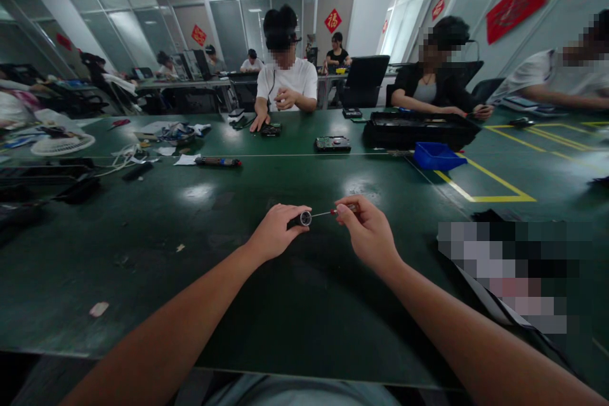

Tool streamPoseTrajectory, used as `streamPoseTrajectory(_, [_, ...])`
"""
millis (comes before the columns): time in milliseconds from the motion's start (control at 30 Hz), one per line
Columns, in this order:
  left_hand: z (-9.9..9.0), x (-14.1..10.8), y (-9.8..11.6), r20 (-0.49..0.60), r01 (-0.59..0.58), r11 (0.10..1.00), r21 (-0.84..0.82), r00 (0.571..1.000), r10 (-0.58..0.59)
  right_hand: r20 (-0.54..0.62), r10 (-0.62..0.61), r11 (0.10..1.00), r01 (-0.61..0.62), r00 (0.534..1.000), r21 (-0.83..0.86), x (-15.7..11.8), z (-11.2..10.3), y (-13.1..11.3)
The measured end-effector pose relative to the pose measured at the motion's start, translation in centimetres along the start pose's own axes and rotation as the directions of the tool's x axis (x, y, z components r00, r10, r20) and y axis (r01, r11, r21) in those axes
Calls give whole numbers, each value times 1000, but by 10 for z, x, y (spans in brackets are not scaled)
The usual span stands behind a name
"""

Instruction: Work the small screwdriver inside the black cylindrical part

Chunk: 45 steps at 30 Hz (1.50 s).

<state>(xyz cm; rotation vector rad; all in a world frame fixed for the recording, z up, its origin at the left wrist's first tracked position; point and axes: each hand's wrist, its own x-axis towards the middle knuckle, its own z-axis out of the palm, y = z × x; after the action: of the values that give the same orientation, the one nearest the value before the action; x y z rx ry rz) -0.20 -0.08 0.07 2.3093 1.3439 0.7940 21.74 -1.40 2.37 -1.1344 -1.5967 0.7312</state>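
Observation:
Near the middle of the green table, my left hand [277,230] is closed around a small dark cylindrical part [305,219] with a round, light-rimmed end. My right hand [368,231] grips the handle of a screwdriver [334,211], reddish near the shaft. Its thin metal shaft points left and reaches the rim of the cylindrical part; whether the tip touches it cannot be made out. Both hands are raised slightly over the table, a short gap apart. The fingers partly hide the cylinder's body and the screwdriver handle.
The green table [228,304] bears a blue bin [438,156], a long black tray [421,130], a hard drive [332,143], a dark tool [217,162] and a white fan grille [63,144]. A dark item with papers lies at right. Several people sit beyond.

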Motion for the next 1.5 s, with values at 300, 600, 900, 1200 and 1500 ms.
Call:
streamPoseTrajectory(300, [0, -1, -3, -7, -20, 1000, -15, 1000, 20, 14, 38, 994, -36, 999, -106, 0, 0, 0])
streamPoseTrajectory(600, [0, -1, -1, 5, 3, 1000, -14, 1000, -3, 9, 54, 992, -53, 998, -110, -1, -1, -1])
streamPoseTrajectory(900, [2, -1, -5, 4, 6, 1000, -20, 1000, -6, 83, -3, 1000, 5, 997, -22, -2, 0, -3])
streamPoseTrajectory(1200, [1, -1, -4, -11, 18, 1000, -13, 1000, -18, 35, -24, 984, 30, 999, -176, -4, 0, -5])
streamPoseTrajectory(1500, [-1, 0, -2, -30, 15, 1000, -22, 999, -15, 16, 14, 993, -12, 1000, -115, -1, 1, -1])
